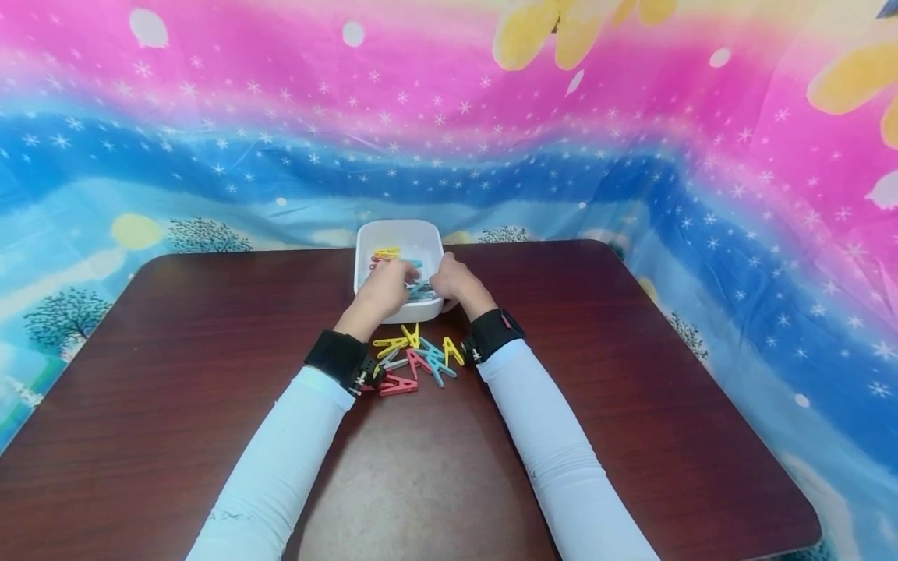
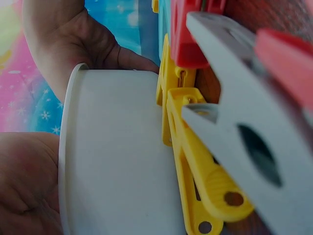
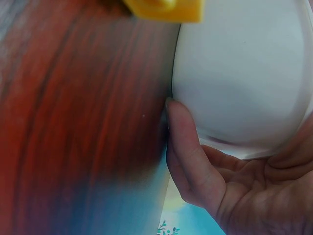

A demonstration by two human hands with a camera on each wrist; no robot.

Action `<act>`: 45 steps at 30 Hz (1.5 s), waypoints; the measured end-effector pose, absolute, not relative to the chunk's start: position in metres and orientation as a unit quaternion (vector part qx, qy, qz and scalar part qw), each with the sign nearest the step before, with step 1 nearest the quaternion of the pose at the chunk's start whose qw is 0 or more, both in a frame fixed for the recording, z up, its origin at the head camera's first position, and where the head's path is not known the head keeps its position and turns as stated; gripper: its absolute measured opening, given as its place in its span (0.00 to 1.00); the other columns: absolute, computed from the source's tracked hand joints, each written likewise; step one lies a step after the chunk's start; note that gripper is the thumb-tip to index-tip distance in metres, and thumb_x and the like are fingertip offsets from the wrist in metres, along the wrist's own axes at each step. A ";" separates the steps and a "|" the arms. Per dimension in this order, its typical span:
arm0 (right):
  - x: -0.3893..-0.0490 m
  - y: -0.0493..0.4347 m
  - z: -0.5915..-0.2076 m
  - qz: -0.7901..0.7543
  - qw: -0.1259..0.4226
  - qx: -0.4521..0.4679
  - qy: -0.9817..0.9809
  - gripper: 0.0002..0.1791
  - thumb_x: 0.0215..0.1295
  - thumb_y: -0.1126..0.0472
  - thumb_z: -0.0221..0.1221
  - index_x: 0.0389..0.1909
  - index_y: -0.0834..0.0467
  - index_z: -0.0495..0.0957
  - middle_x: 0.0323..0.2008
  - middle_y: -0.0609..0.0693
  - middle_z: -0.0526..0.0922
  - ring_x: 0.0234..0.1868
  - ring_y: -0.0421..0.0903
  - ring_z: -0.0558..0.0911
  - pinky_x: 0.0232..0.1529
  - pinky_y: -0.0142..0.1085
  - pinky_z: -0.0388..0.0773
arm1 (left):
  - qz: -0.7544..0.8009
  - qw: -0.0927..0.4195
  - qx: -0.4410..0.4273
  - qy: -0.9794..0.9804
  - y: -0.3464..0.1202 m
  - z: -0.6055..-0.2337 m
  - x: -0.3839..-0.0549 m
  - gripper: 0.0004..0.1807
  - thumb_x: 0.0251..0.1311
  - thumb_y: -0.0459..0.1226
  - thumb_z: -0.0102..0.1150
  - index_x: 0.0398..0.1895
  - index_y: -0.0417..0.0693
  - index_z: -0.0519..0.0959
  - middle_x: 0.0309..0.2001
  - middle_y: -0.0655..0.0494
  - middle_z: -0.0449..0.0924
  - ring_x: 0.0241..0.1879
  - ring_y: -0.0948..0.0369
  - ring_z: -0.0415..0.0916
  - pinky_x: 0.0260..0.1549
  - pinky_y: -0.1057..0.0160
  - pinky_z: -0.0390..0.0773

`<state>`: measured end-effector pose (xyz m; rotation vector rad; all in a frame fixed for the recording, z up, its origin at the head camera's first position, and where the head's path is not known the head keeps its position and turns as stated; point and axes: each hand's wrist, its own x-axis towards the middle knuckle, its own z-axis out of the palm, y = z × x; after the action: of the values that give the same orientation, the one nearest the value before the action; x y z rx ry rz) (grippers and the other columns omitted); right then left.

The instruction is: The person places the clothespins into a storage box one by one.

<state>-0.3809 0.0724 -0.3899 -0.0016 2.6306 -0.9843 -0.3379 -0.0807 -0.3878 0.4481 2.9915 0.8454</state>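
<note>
A white plastic basin (image 1: 398,314) holds several clothespins, with yellow and red ones (image 1: 387,253) at its far left and blue-grey ones (image 1: 421,291) nearer the front. My left hand (image 1: 384,288) reaches over the near left rim, fingers down among the clothespins; the left wrist view shows only its palm side (image 2: 24,181), so whatever lies between the fingertips is hidden. My right hand (image 1: 456,282) grips the basin's right side. In the right wrist view, its fingers (image 3: 188,142) lie against the outer wall, low by the tabletop.
In front of the basin lies a loose pile of yellow, blue, red and grey clothespins (image 1: 435,360), between my two wrists. Everything stands on a dark brown wooden table (image 1: 210,327). A patterned pink and blue cloth (image 1: 449,140) hangs behind the far edge.
</note>
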 end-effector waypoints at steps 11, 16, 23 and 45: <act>-0.380 0.072 -0.389 -0.345 0.168 0.001 0.923 0.39 0.78 0.62 0.46 0.81 0.61 0.37 0.64 0.66 0.69 0.50 0.60 0.83 0.31 0.45 0.87 | 0.268 0.003 0.138 0.954 -0.082 -0.388 -0.336 0.21 0.64 0.26 0.57 0.60 0.42 0.81 0.54 0.46 0.83 0.56 0.49 0.79 0.58 0.51 0.79; -0.380 0.072 -0.388 -0.344 0.171 0.001 0.923 0.39 0.78 0.62 0.46 0.81 0.60 0.35 0.65 0.66 0.68 0.50 0.60 0.83 0.32 0.45 0.87 | 0.263 0.000 0.135 0.955 -0.082 -0.389 -0.337 0.19 0.65 0.27 0.58 0.59 0.43 0.81 0.53 0.46 0.83 0.56 0.50 0.80 0.58 0.51 0.80; -0.380 0.073 -0.388 -0.350 0.168 -0.002 0.922 0.40 0.78 0.63 0.46 0.81 0.60 0.34 0.65 0.66 0.68 0.49 0.59 0.84 0.32 0.45 0.87 | 0.251 -0.009 0.144 0.957 -0.084 -0.387 -0.336 0.18 0.65 0.30 0.60 0.59 0.43 0.82 0.52 0.46 0.83 0.55 0.49 0.79 0.57 0.50 0.80; -0.379 0.072 -0.389 -0.358 0.165 0.000 0.919 0.38 0.78 0.64 0.47 0.81 0.60 0.37 0.64 0.65 0.69 0.49 0.59 0.84 0.32 0.46 0.88 | 0.270 -0.004 0.141 0.952 -0.104 -0.368 -0.327 0.21 0.68 0.40 0.59 0.62 0.43 0.78 0.56 0.44 0.81 0.55 0.48 0.79 0.54 0.47 0.80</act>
<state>-0.3787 0.0719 -0.3895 -0.0007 2.6179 -1.0194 -0.3273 -0.1044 -0.3676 0.4430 2.9992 0.8514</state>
